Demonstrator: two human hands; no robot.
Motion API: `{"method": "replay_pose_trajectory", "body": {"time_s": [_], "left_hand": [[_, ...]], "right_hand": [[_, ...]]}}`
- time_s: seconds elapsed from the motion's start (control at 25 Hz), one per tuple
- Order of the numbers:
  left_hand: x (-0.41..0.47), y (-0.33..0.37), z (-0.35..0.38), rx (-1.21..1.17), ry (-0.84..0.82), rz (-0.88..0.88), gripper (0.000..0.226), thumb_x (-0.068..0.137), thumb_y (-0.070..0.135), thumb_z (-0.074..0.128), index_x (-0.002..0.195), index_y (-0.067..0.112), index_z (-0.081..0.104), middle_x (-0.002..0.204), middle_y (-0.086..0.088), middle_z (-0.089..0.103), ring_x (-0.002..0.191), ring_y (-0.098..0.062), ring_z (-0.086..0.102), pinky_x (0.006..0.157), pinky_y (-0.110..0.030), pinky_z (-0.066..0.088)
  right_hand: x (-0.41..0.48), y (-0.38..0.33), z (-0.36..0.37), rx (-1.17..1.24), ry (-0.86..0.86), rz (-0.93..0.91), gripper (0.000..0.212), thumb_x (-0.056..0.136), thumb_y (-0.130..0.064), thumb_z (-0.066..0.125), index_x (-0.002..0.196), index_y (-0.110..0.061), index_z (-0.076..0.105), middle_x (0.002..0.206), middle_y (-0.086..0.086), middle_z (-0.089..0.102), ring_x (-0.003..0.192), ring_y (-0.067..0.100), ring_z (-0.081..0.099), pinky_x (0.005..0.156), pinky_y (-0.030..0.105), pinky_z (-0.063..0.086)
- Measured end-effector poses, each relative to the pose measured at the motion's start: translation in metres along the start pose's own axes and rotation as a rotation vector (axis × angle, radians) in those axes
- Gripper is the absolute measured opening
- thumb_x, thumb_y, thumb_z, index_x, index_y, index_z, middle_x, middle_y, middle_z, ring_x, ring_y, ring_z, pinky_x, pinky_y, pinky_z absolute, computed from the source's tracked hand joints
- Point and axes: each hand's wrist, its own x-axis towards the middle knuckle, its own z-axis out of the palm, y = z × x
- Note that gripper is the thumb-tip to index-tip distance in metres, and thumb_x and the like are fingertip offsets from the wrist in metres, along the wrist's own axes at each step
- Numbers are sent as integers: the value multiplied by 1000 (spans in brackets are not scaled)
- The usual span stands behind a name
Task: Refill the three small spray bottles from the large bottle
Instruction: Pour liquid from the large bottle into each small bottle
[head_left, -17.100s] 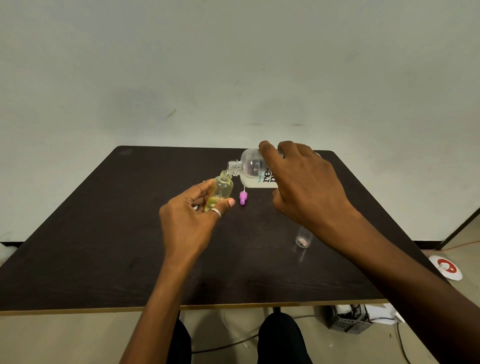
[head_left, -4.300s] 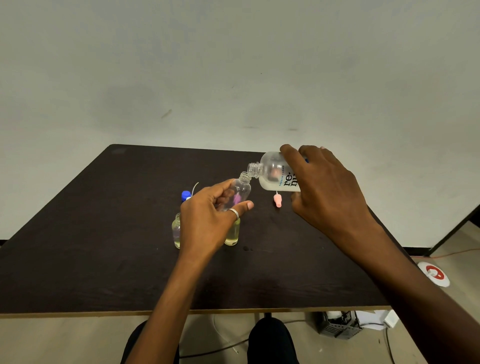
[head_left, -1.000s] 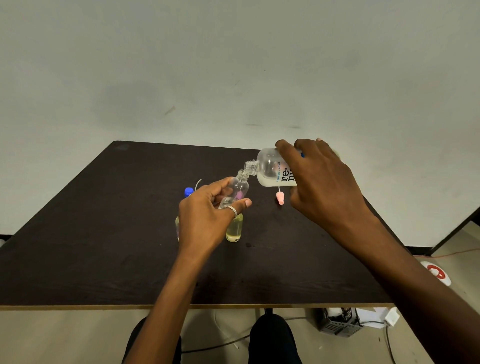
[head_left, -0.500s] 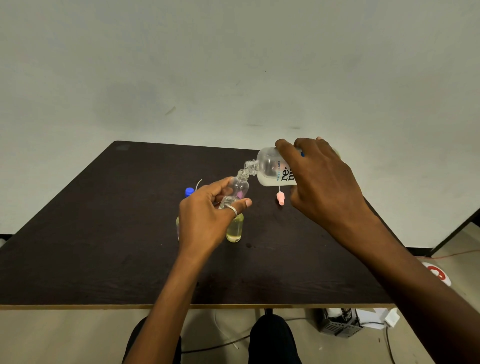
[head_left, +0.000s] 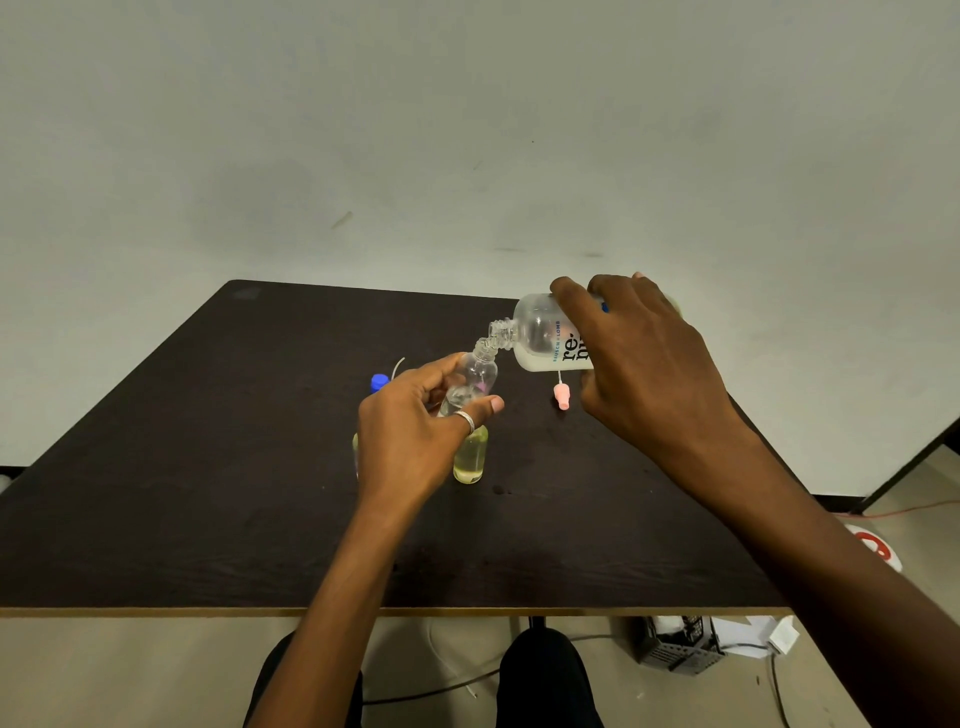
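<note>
Left hand (head_left: 415, 441): fingers and thumb curled round a small clear bottle (head_left: 475, 379), uncapped, held above the table (head_left: 182, 493) and tilted, neck pointing up and right. A ring (head_left: 466, 420) sits on one finger.

Right hand (head_left: 644, 364): clamped from above on the large bottle (head_left: 540, 338), which is tipped nearly level with its open mouth meeting the small bottle's neck. Pale liquid lies along its lower side.

On the table:
- One yellow-filled bottle (head_left: 470, 454), upright, just beyond the left hand.
- A second filled bottle (head_left: 356, 447), mostly hidden behind that hand.
- A blue cap (head_left: 379, 383), far side of the left hand.
- A pink cap (head_left: 561, 397), below the large bottle.
</note>
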Motion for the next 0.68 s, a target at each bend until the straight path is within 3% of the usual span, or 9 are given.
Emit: {"method": "replay_pose_trajectory", "body": {"time_s": [0.68], "left_hand": [[-3, 4, -3, 34, 3, 14, 60, 69, 42, 87, 125, 30, 69, 115, 10, 72, 104, -3, 68, 92, -32, 58]], "right_hand": [[0, -2, -2, 11, 16, -10, 74, 60, -1, 70, 129, -17, 51, 108, 10, 59, 99, 31, 56, 75, 40, 53]]}}
